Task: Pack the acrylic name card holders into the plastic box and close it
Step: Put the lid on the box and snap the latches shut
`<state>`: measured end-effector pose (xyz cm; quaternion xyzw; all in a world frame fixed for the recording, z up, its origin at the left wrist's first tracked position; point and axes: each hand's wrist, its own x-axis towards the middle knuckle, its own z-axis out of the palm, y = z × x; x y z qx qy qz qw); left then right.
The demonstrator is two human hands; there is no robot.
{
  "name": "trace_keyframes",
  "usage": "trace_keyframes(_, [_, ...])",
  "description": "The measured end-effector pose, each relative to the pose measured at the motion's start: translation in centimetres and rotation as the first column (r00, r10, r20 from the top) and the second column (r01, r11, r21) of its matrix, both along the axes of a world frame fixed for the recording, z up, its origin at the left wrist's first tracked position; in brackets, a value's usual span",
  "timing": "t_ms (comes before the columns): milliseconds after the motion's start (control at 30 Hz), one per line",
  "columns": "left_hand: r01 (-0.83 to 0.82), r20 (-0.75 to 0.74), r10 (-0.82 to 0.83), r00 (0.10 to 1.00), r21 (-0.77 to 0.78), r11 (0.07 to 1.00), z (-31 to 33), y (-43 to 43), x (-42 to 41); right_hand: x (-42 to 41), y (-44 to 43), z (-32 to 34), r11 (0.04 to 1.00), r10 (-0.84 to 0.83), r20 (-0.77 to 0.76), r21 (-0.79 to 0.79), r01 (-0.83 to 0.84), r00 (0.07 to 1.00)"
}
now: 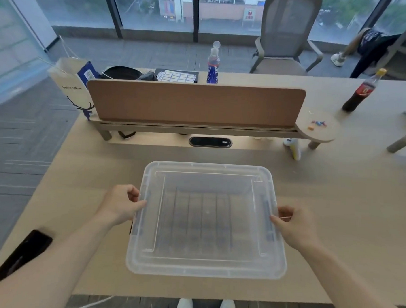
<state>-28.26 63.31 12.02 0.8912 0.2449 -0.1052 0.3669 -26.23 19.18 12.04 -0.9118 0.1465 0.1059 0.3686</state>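
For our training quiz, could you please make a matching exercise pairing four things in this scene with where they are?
Things:
1. Cola bottle
2. Phone
3. Paper bag
4. Box

Places:
A. Far left corner of the desk
B. Between both hands
C. By the left forearm
D. Far right, past the divider

Pairs: 1-D, 2-C, 3-A, 4-B
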Motion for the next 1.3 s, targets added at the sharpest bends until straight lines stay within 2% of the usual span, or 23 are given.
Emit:
trace_keyframes(200, [-0.024,-0.023,0.026,0.999,0.063,0.998,-0.5,-0.2,0.0,1.0,0.2,-1.2,0.999,-0.002,-0.031,-0.037,0.001,1.000])
trace_keyframes(700, [-0.037,-0.052,0.040,0.998,0.056,0.998,-0.3,-1.3,0.4,1.5,0.4,-1.6,0.999,-0.003,-0.057,-0.054,0.000,0.998])
trace_keyframes(933, [-0.122,-0.056,0.123,0.991,0.029,0.992,-0.7,-1.1,0.4,1.8,0.4,-1.8,0.999,-0.033,-0.092,-0.030,0.030,0.995])
trace_keyframes(1000, [-0.164,-0.082,0.166,0.983,0.028,0.986,-1.1,-0.9,0.3,1.8,0.2,-2.1,0.999,-0.034,-0.159,-0.004,0.034,0.987])
trace_keyframes(1033, [-0.218,-0.129,0.215,0.968,-0.017,0.976,-1.6,-0.4,0.2,1.8,0.1,-2.1,0.997,-0.046,-0.228,0.046,0.059,0.972])
trace_keyframes(1100, [-0.366,-0.285,0.302,0.910,-0.207,0.907,-2.5,0.4,0.0,1.6,0.0,-1.9,0.975,-0.073,-0.367,0.170,0.144,0.927])
trace_keyframes(1167, [-0.447,-0.420,0.278,0.864,-0.387,0.806,-3.4,0.8,-0.4,1.6,-0.2,-2.0,0.942,-0.056,-0.449,0.272,0.196,0.892])
trace_keyframes(1233, [-0.453,-0.456,0.239,0.857,-0.448,0.770,-3.8,0.6,-0.6,1.6,-0.6,-2.4,0.918,-0.039,-0.486,0.327,0.222,0.873])
trace_keyframes(1300, [-0.430,-0.437,0.224,0.871,-0.458,0.778,-3.7,0.2,-0.6,1.5,-0.9,-2.6,0.896,-0.030,-0.503,0.370,0.246,0.864])
